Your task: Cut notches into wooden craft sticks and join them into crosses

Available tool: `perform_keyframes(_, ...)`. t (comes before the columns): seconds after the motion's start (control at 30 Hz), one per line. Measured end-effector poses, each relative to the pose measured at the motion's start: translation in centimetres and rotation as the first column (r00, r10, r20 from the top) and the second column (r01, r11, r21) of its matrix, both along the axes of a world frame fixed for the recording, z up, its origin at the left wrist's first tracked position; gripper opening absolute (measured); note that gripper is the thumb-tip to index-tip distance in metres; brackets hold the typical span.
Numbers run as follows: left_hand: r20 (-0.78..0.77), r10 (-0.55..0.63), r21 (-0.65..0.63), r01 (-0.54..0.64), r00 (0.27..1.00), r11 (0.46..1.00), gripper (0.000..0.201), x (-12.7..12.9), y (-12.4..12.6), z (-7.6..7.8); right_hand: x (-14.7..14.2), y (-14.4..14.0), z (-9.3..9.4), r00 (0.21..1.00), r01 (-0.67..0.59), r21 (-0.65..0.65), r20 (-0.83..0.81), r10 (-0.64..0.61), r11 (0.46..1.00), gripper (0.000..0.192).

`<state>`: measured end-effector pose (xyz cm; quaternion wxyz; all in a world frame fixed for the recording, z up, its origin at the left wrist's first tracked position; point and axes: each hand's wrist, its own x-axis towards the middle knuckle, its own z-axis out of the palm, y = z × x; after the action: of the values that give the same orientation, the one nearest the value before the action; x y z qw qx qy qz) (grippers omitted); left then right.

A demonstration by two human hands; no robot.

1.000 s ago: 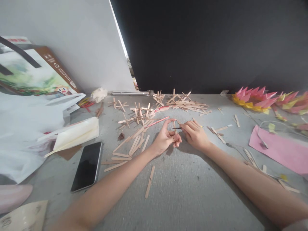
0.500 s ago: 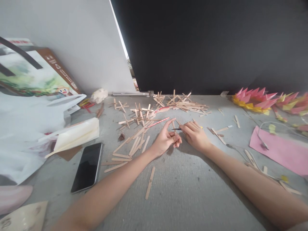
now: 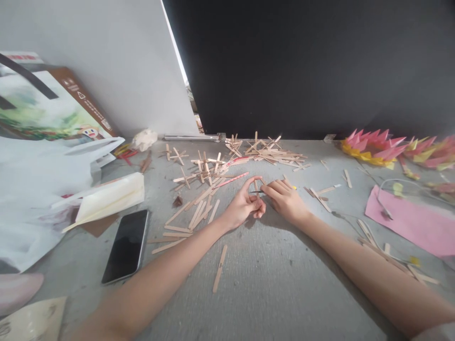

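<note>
My left hand (image 3: 246, 204) is closed, with the index finger curved outward and the other fingers curled in. A short length of wooden craft stick (image 3: 256, 186) shows between its index finger and thumb, mostly hidden. My right hand (image 3: 284, 199) is wrapped round a thin dark-bladed tool (image 3: 256, 192), whose kind I cannot make out. Its blade points left and reaches the stick; a yellow bit (image 3: 294, 188) shows behind the knuckles. Beside my left hand lies a red-and-white striped straw-like piece (image 3: 231, 180). One loose craft stick (image 3: 220, 268) is on the table nearer me.
Loose and crossed craft sticks (image 3: 273, 155) lie toward the back. A phone (image 3: 126, 246), a white plastic bag (image 3: 42, 189) and a printed bag (image 3: 53, 106) are at left. Pink sheet (image 3: 408, 222), cable (image 3: 384, 203) and pink-yellow paper crafts (image 3: 373, 149) are at right.
The dark blade in my right hand has moved slightly left, closer to the stick at my left hand. The view has shifted slightly.
</note>
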<state>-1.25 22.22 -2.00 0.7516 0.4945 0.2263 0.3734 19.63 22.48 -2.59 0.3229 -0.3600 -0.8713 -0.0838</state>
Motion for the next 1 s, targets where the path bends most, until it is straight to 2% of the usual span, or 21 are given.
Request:
perform_keyframes(0.2, 0.011, 0.028, 0.029, -0.028, 1.000, 0.999, 0.079, 0.10, 0.14, -0.06, 0.11, 0.18, 0.02, 1.000, 0.025, -0.002, -0.010, -0.025, 1.000, 0.027)
perform_keyframes(0.47, 0.006, 0.091, 0.036, -0.091, 0.996, 0.995, 0.081, 0.31, -0.03, 0.27, 0.36, 0.42, -0.10, 0.999, 0.050, -0.016, -0.020, -0.050, 0.999, 0.033)
perform_keyframes(0.7, -0.084, 0.054, 0.077, -0.047, 0.995, 0.996, 0.073, 0.48, -0.01, -0.03, -0.29, 0.20, 0.07, 1.000, 0.017, 0.002, 0.018, -0.017, 1.000, 0.031)
perform_keyframes(1.0, -0.027, 0.082, 0.073, -0.080, 0.996, 0.994, 0.073, 0.52, 0.00, -0.12, 0.20, 0.44, 0.02, 0.999, 0.038, 0.011, -0.020, -0.038, 0.999, 0.035)
